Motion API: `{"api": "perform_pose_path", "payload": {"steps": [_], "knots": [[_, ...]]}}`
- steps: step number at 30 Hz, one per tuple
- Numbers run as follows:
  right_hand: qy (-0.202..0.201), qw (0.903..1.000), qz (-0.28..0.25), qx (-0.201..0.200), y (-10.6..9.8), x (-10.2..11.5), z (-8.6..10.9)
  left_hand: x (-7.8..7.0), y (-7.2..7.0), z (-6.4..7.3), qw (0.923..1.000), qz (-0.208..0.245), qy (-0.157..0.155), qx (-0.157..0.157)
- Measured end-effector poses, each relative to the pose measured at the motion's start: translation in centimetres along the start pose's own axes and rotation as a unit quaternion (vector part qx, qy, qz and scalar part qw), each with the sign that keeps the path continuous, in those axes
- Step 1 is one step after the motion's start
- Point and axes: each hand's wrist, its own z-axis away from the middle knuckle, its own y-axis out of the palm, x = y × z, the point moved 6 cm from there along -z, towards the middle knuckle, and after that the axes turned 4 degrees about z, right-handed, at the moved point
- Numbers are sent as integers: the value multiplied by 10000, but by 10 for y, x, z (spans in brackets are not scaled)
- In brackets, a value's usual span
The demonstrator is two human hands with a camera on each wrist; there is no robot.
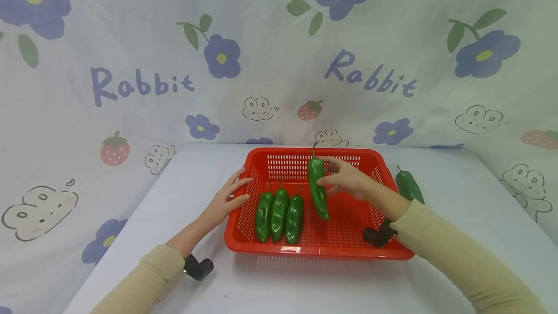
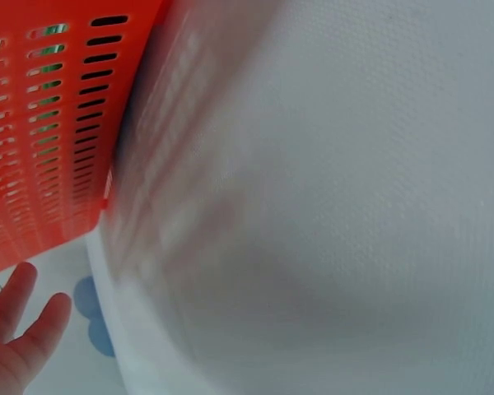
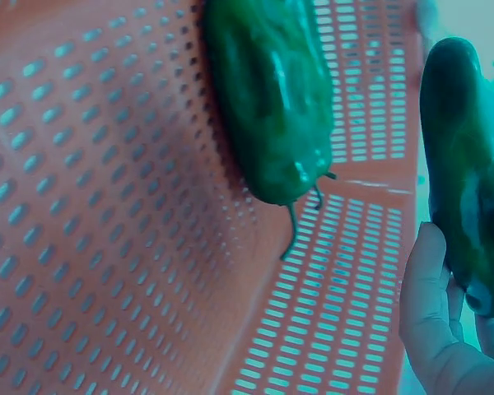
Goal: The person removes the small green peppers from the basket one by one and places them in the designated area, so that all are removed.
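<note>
In the head view, your right hand [image 1: 348, 178] pinches a green pepper [image 1: 318, 193] above the red basket [image 1: 322, 251]. Three other peppers [image 1: 280, 214] lie side by side in its left part. Your left hand [image 1: 224, 202], fingers apart and holding nothing, is at the left rim. Another pepper [image 1: 409, 185] lies on the white table [image 1: 174, 197] outside the right wall, partly hidden by your right sleeve [image 1: 462, 256]; the black device [image 1: 378, 235] at that wrist blocks part of the basket's near right corner.

In the left wrist view, two spread fingers show beside the basket's slotted wall.

In the right wrist view, the pinched pepper runs off the right edge.
</note>
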Motion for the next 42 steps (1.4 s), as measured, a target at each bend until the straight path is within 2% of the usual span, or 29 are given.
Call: {"api": "perform_pose_path", "payload": {"steps": [15, 24, 31, 37, 42], "knots": [[-264, 9986, -335, -323, -27, 21, 23, -1, 0, 0, 10000, 36, 40, 8], [-647, 9958, -391, -512, -49, 36, 41, -2, 0, 0, 10000, 4, 64, 1], [-1014, 9900, -822, -531, -69, 42, 54, -1, 1, 0, 10000, 18, 70, 5], [-1059, 9892, -617, -801, -89, 40, 68, 0, 2, 0, 10000, 72, 58, 20], [-1176, 9879, -542, -858, -106, 36, 76, 0, 1, 0, 10000, 62, 36, 6]]}}
